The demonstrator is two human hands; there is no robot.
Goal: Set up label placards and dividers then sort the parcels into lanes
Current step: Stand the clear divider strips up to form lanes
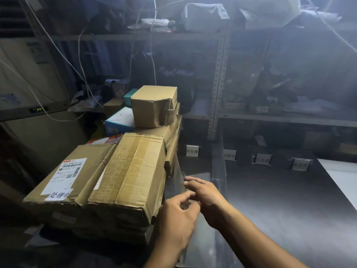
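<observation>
Left grip (177, 219) is pinching the clear divider (178, 173) at the desk's (270, 209) left edge, right grip (204, 192) is resting loose-fingered on it; it is probably needing upright, square seating

head camera | faces forward, down | close above parcels (131, 171) and table (270, 209) | single view

"处理中" on parcel (63, 180), "待处理" on placard (192, 151)
</observation>
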